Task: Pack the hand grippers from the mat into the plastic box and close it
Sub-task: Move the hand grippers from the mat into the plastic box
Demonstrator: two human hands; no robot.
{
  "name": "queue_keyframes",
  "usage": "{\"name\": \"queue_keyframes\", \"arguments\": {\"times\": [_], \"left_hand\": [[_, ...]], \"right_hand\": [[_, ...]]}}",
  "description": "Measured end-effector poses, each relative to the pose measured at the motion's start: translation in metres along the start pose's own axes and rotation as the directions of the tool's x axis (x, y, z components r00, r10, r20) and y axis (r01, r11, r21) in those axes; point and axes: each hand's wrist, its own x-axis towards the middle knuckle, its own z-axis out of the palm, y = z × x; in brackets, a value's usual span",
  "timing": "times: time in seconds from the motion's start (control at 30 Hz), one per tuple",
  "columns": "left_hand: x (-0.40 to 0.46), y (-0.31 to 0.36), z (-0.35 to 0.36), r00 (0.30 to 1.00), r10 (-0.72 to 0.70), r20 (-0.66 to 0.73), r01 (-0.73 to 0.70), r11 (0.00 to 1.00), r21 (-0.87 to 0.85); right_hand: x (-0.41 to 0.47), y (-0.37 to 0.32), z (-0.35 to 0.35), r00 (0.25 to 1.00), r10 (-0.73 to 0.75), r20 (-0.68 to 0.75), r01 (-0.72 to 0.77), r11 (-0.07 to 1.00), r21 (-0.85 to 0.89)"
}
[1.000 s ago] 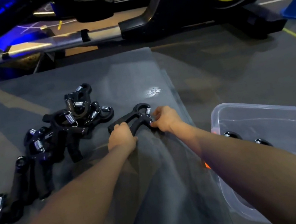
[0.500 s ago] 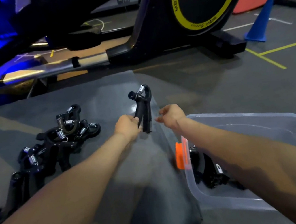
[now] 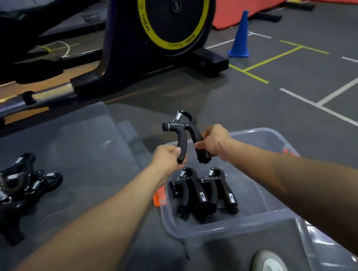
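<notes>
One hand gripper (image 3: 182,132) is held upright in the air by both hands, spring end up. Its left handle is clasped by the curled fingers of the left hand (image 3: 168,159), and its right handle is pinched by the right hand (image 3: 214,140). It is carried just above the far part of the plastic box (image 3: 213,229), not yet touching anything inside.

Below it, two packed grippers (image 3: 204,193) are seen lying side by side on the bottom of the box, with room left around them. An orange latch (image 3: 159,198) shows on the box's left wall. No lid can be made out with certainty.

To the left, on the grey mat (image 3: 78,150), a pile of grippers (image 3: 12,190) is left in a tangled row running off the frame edge; the count cannot be told.

The task is judged to be at an early stage: two are packed, a third is on its way in, the pile remains to be moved, and the box has yet to be closed.
</notes>
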Motion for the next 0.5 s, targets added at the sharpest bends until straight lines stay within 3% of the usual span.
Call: {"name": "queue_keyframes", "arguments": {"times": [0.1, 0.2, 0.33, 0.5], "left_hand": [[0.006, -0.011, 0.025, 1.0, 0.014, 0.006, -0.015, 0.976, 0.215], [0.001, -0.025, 0.034, 0.998, 0.061, -0.014, -0.048, 0.892, 0.45], [0.0, -0.048, 0.024, 0.991, 0.132, -0.019, -0.072, 0.648, 0.758], [0.005, -0.066, 0.01, 0.979, 0.195, -0.054, -0.043, 0.464, 0.885]], "right_hand": [[-0.003, 0.026, -0.018, 0.998, 0.057, -0.003, -0.057, 0.997, -0.06], [0.0, 0.049, -0.025, 0.995, 0.102, 0.014, -0.099, 0.987, -0.129], [0.009, 0.076, -0.015, 0.989, 0.147, 0.027, -0.137, 0.964, -0.226], [0.012, 0.103, 0.002, 0.971, 0.229, 0.068, -0.194, 0.922, -0.336]]}}
